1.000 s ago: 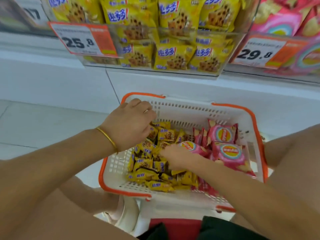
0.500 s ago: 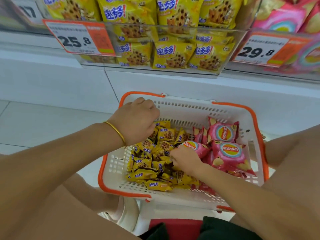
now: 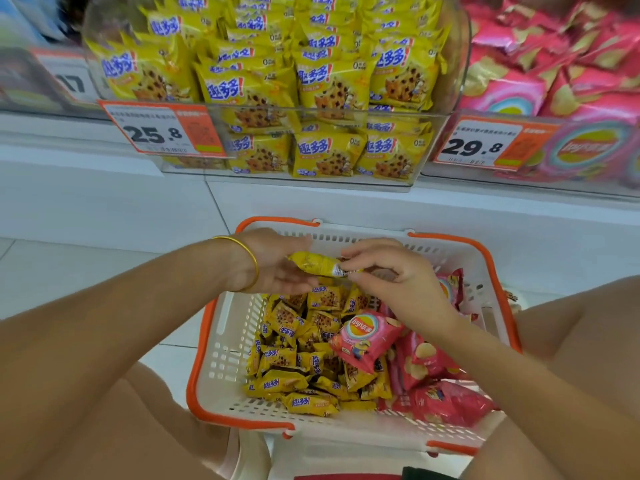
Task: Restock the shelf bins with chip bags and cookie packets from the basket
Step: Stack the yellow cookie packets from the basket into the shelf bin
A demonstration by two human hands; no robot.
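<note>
A white basket with orange rims (image 3: pixel 221 344) stands below the shelf. It holds several yellow cookie packets (image 3: pixel 294 358) on its left side and pink chip bags (image 3: pixel 367 337) on its right. Above the basket's far end, my left hand (image 3: pixel 273 265) and my right hand (image 3: pixel 391 271) together hold one yellow cookie packet (image 3: pixel 320 264). The left hand grips its left end and the right fingers pinch its right end. On the shelf, a clear bin (image 3: pixel 346 116) is stacked with the same yellow packets.
A second clear bin of pink chip bags (image 3: pixel 554 81) stands to the right on the shelf. Price tags reading 25.8 (image 3: pixel 159 131) and 29.8 (image 3: pixel 485 143) hang on the bin fronts. White shelf base and tiled floor lie to the left.
Both hands rose out of the basket's pile. They now hold one yellow cookie packet between them above the far end, and the view tilted up toward the shelf.
</note>
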